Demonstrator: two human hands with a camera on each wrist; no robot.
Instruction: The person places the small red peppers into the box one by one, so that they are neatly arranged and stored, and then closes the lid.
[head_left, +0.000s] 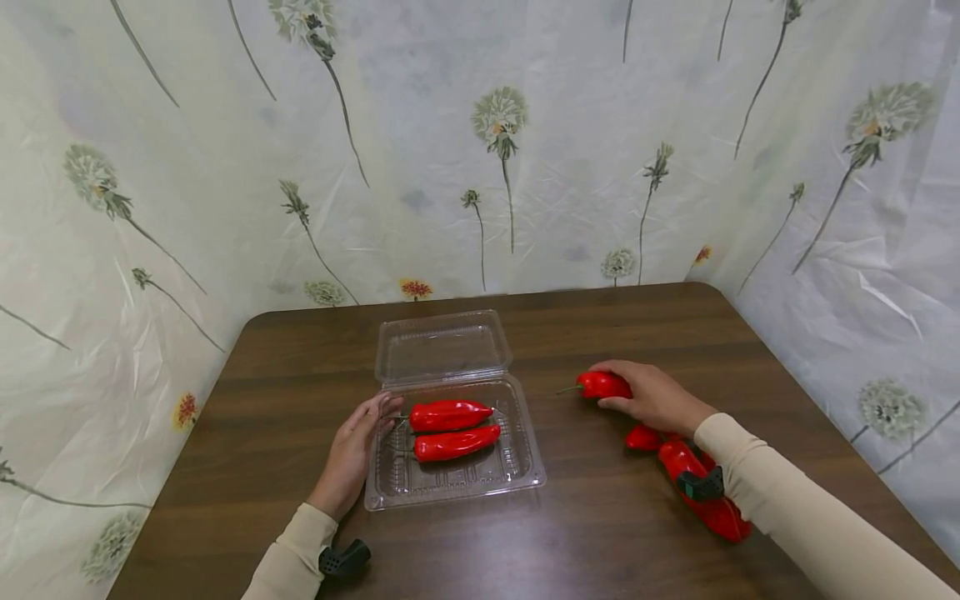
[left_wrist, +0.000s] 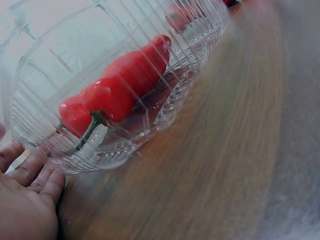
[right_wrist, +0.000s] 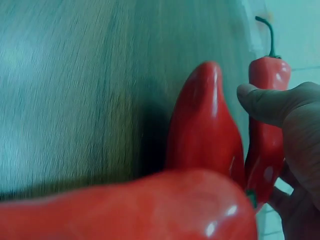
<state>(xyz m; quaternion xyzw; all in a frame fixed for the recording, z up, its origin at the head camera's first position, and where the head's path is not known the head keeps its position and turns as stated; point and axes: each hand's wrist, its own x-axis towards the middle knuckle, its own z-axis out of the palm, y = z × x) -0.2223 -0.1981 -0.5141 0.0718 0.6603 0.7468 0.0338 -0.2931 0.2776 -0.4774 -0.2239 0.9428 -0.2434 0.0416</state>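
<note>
My right hand (head_left: pixel 662 398) grips a long red pepper (head_left: pixel 603 384) by its sides, with its thin green stem pointing left. In the right wrist view the thumb lies across this held pepper (right_wrist: pixel 270 75). My left hand (head_left: pixel 356 446) rests at the left side of a clear plastic clamshell container (head_left: pixel 465 492), fingers extended against its wall. Two red peppers lie side by side inside, the far one (head_left: pixel 450 414) and the near one (head_left: pixel 457 443), stems toward my left hand. In the left wrist view the fingertips (left_wrist: pixel 52 187) touch the ribbed wall.
Under my right forearm lie several more red peppers (head_left: pixel 678 458), partly hidden by the sleeve. The container's lid (head_left: pixel 442 346) is folded back flat toward the far side. A brown wooden table (head_left: pixel 585 517) meets a flower-printed curtain (head_left: pixel 420 167) behind and at both sides.
</note>
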